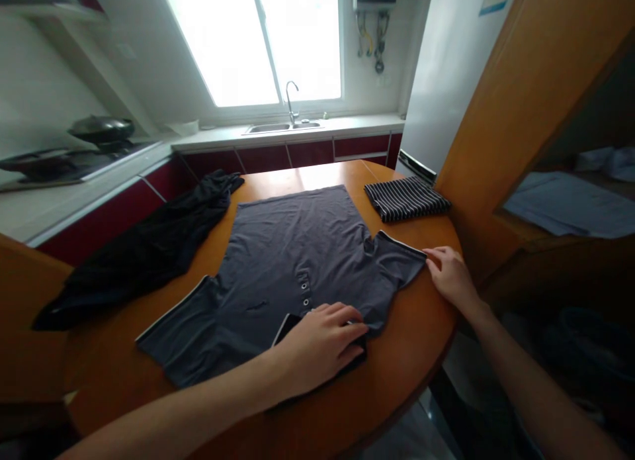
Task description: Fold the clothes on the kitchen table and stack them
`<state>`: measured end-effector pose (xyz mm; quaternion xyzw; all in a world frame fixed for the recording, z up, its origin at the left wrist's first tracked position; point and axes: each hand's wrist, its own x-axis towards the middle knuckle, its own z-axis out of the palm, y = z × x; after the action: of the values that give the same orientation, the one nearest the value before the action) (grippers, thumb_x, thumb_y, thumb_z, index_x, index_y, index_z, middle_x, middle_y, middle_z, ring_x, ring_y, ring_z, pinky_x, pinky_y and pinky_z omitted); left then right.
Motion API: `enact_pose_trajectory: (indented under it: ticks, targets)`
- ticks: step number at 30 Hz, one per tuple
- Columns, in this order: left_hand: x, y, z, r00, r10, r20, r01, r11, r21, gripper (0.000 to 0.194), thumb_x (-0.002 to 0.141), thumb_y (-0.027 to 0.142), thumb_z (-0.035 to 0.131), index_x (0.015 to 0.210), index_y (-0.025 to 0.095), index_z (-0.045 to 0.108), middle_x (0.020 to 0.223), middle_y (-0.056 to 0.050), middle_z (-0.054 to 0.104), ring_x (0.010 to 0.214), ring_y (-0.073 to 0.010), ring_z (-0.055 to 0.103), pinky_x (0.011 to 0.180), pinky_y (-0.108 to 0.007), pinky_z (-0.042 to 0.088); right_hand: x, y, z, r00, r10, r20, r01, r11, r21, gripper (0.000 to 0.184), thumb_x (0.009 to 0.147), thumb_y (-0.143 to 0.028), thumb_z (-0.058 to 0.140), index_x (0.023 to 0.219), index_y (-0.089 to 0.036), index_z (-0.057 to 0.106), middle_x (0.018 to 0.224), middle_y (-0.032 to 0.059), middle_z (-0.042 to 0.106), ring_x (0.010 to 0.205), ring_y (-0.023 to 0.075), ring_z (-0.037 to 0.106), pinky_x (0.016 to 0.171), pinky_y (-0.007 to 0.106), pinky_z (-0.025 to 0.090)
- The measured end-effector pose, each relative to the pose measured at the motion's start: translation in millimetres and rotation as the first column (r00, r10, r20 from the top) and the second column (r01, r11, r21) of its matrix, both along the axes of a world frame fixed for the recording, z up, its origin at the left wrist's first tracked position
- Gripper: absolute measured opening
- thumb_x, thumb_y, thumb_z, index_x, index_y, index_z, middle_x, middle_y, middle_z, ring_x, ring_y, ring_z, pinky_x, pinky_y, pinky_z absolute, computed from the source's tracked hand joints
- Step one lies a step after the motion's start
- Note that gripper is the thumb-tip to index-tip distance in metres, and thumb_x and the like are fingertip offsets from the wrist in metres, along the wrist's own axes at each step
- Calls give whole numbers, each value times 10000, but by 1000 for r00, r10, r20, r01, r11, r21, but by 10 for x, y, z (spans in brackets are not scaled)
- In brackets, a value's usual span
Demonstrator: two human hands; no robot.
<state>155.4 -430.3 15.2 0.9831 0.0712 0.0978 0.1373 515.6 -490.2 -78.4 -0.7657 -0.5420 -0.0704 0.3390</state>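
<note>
A dark grey polo shirt (292, 248) lies spread face up on the table, its hem toward the window and its collar toward me. White piping edges both sleeves, and two buttons show on the placket. My left hand (325, 337) rests palm down over the dark collar, fingers slightly bent and a little apart; its thumb is hidden. At the tip of the sleeve on the right, my right hand (450, 275) pinches the white-edged cuff between thumb and fingers.
The round-edged wooden table (407, 367) carries a folded black-and-white striped cloth (407, 198) at the far right. Dark clothing (149, 248) hangs along the left edge. Beyond are a sink (278, 127), a stove with pans (102, 128) and a refrigerator (441, 69).
</note>
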Motion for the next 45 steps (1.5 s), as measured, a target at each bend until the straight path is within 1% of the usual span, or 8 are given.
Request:
enact_pose_trajectory:
  ticks: [4,8,15,23,27,31,39,45]
  targets:
    - [275,-1,-272,998,14,-60,-11,999,52,162,972,310,629,1086,211,688,1030,-63,665,936,-223,620,836,-344,507,-61,-109,-69,997,79,-9,-79,997,15,356,941,-241,454,1140,-220,749,1129,132,633,1070,299,588,963,478,503]
    - [302,66,-435,999,33,-12,-34,998,-46,161,982,306,614,1097,210,673,1004,-56,639,940,-216,588,862,-338,498,-36,-53,18,992,124,19,-123,992,-42,291,944,-305,509,1071,-230,760,1079,116,641,1027,293,584,939,479,496]
    - [264,105,-513,997,29,72,-19,991,-129,153,988,295,596,1088,211,676,1000,-54,632,945,-212,569,879,-339,487,223,94,249,968,123,218,-112,992,-61,277,981,-275,475,969,-209,744,1030,110,651,985,265,578,888,421,435]
    - [256,108,-539,998,-2,66,7,998,-68,173,1005,344,579,1073,214,670,978,-44,642,901,-203,585,849,-334,462,399,224,159,944,153,293,-153,988,-20,214,960,-254,529,919,-223,737,1048,88,664,1012,250,581,907,395,413]
    - [250,100,-525,998,-21,54,23,999,-45,196,1013,366,564,1071,210,666,977,-41,642,894,-197,594,826,-320,457,400,250,91,966,173,194,-166,985,-52,228,953,-257,515,914,-223,737,1053,90,680,1020,253,598,918,381,448]
    - [256,101,-501,996,-77,52,80,996,-47,217,1014,390,564,1085,215,671,992,-37,647,900,-190,601,825,-306,456,356,364,101,996,53,66,-55,998,19,272,955,-268,474,1033,-180,719,1079,121,698,1037,259,629,953,374,466]
    - [246,104,-518,997,-66,46,68,997,-40,207,1023,373,534,1082,225,666,993,-33,645,892,-185,596,823,-306,449,125,843,260,997,-72,38,81,909,-408,316,821,-485,722,893,-177,726,944,149,733,857,258,678,729,315,468]
    - [249,106,-537,994,-79,73,81,996,-36,203,1022,361,530,1080,226,669,993,-41,649,892,-185,606,836,-303,455,317,811,394,973,-41,-229,-66,895,-442,197,777,-326,701,656,-171,683,697,80,709,654,193,644,567,262,413]
